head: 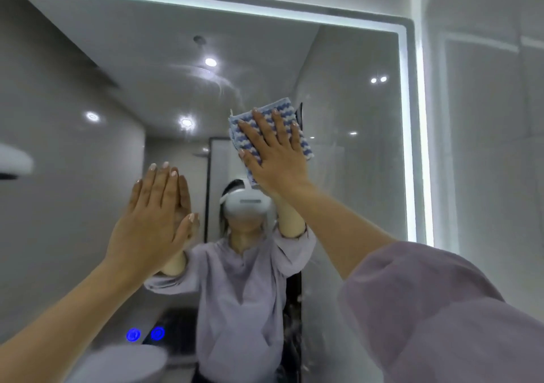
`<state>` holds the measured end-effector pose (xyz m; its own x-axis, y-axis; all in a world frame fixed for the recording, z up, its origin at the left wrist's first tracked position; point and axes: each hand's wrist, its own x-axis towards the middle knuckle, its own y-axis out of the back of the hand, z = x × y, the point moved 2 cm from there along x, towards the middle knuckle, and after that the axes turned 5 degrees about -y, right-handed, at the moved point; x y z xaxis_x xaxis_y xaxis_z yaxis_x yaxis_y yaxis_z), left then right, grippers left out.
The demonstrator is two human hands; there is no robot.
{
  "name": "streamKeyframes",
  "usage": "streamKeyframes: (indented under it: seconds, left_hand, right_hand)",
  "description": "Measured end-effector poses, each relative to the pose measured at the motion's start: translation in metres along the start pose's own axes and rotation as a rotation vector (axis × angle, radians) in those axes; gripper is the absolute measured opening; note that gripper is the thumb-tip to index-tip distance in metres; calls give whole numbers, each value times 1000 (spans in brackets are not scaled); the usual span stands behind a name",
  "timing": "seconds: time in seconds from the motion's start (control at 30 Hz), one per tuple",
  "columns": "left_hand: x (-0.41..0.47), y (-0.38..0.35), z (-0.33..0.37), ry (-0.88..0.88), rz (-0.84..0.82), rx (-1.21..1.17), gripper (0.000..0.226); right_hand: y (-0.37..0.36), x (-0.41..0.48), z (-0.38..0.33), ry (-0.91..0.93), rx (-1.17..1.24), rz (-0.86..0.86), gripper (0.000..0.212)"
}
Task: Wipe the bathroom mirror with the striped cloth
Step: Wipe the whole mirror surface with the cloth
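The bathroom mirror (347,176) fills the view, framed by a lit white strip along its top and right edges. A blue-and-white striped cloth (294,112) lies flat against the glass, upper centre. My right hand (273,153) presses on it with spread fingers, covering its lower part. My left hand (153,215) rests flat on the glass lower left, fingers together, holding nothing. Faint curved wipe streaks show on the glass above the cloth.
The mirror reflects a person in a lilac shirt with a white headset, ceiling spotlights and a dark door frame. Two blue touch buttons (145,334) glow near the mirror's lower edge. A tiled wall (485,147) stands right of the mirror.
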<state>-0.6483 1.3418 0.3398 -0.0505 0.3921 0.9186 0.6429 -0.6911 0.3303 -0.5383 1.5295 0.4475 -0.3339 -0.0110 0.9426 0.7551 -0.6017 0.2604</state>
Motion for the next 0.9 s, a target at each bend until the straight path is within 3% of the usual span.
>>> streamKeyframes:
  seconds: [0.23, 0.5, 0.9]
  left_hand:
    - [17, -1, 30, -37, -27, 47, 84]
    - [34, -7, 27, -77, -6, 18, 86]
    - [31, -32, -9, -62, -23, -139, 92]
  right_hand:
    - [3, -5, 32, 7, 8, 5, 58]
    - [12, -31, 122, -194, -13, 12, 59]
    - [10, -33, 120, -363, 13, 34, 60]
